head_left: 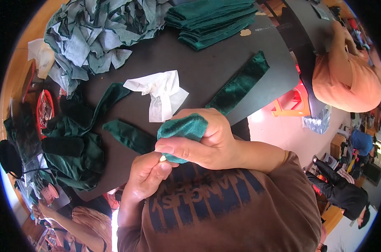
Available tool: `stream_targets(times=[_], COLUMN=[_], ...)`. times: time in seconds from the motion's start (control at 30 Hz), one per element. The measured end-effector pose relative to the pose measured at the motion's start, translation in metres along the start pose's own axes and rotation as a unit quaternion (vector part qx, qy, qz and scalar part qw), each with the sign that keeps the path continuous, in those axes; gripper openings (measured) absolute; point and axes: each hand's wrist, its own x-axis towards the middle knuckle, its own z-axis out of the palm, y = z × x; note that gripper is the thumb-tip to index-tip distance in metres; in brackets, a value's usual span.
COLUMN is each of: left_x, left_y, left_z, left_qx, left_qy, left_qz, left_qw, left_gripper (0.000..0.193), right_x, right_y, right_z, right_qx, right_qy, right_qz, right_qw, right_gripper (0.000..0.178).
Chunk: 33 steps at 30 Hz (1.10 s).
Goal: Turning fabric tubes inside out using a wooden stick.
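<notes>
In front of my chest, my right hand [213, 145] is closed round a bunched piece of green velvet cloth [183, 128], its thumb pressed across the front. Just below, my left hand [151, 174] pinches a small pale piece [163, 158] at the lower edge of that cloth. Its kind is too small to tell. One green velvet strip [243, 82] stretches away beyond my right hand, and another strip [129, 136] lies beyond my left. Whether either joins the held cloth is hidden. A crumpled white cloth or tissue [161, 94] rests on the table beyond my hands.
A heap of grey-green fabric pieces [98, 33] covers the dark table's [207, 63] far left, beside a stack of folded green velvet [215, 21]. More dark green cloth [75, 159] lies at left, near a red basket [43, 111]. An orange stool [291, 101] and other people surround the table.
</notes>
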Motion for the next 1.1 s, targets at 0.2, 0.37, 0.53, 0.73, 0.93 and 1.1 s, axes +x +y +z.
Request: stream_targets(times=[0.2,0.37,0.53,0.73,0.93,1.1], left_x=[0.002,0.007,0.011,0.007,0.007,0.007], left_y=[0.004,0.015,0.013,0.011,0.006,0.007], left_z=[-0.004,-0.009,-0.005,-0.011,-0.013,-0.014], left_qx=[0.025,0.063,0.073,0.068,0.002,-0.025], left_qy=[-0.013,-0.026,-0.020,-0.013,0.029,0.032], left_qz=[-0.014,-0.013,0.002,-0.003,-0.016,-0.025], left_qw=[1.000,0.998,0.997,0.998,0.999,0.999], left_gripper=[0.028,0.025,0.026,0.030,0.036,0.036], right_x=[0.001,0.001,0.003,0.006,0.006,0.008], right_y=[-0.006,-0.001,0.002,-0.004,0.014,0.017], right_z=[-0.004,-0.003,-0.004,-0.007,0.003,0.004], right_qx=[0.069,0.092,-0.018,0.051,0.116,-0.001], right_qy=[0.007,0.015,0.000,0.027,0.073,0.039], right_qz=[0.079,0.089,0.008,0.053,0.036,-0.008], right_qw=[0.994,0.992,1.000,0.997,0.990,0.999], right_gripper=[0.009,0.011,0.012,0.011,0.015,0.021])
